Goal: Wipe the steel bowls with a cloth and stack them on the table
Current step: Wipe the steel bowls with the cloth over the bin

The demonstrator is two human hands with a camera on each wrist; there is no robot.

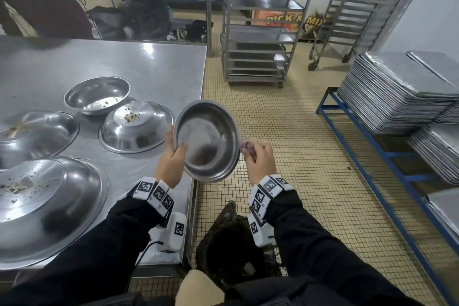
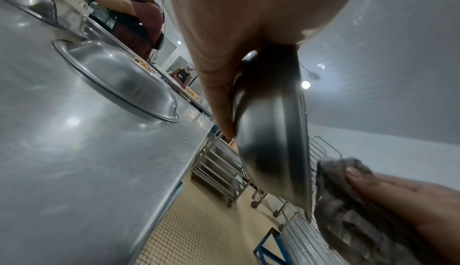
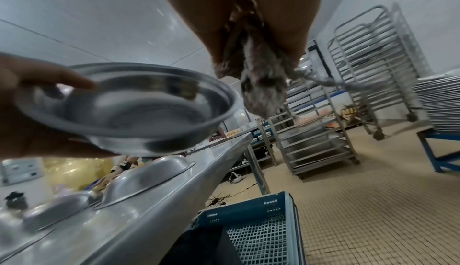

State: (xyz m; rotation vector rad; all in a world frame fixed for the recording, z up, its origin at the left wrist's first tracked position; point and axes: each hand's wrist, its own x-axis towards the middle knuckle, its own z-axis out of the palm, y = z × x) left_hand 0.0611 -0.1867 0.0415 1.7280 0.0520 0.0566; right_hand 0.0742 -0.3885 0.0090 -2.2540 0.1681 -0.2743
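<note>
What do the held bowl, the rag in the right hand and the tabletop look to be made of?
Held bowl: polished metal, likely stainless steel; it reflects its surroundings sharply. Rag: woven fabric, grey and matted, with a frayed strand hanging loose; the fibre type is unclear. Tabletop: brushed sheet metal, probably steel; it gives soft, blurred glare from the lights.

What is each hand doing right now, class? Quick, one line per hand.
Left hand: closed on the rim of the steel bowl, held tilted beyond the table edge.
Right hand: closed around a bunched cloth, beside the bowl.
</note>
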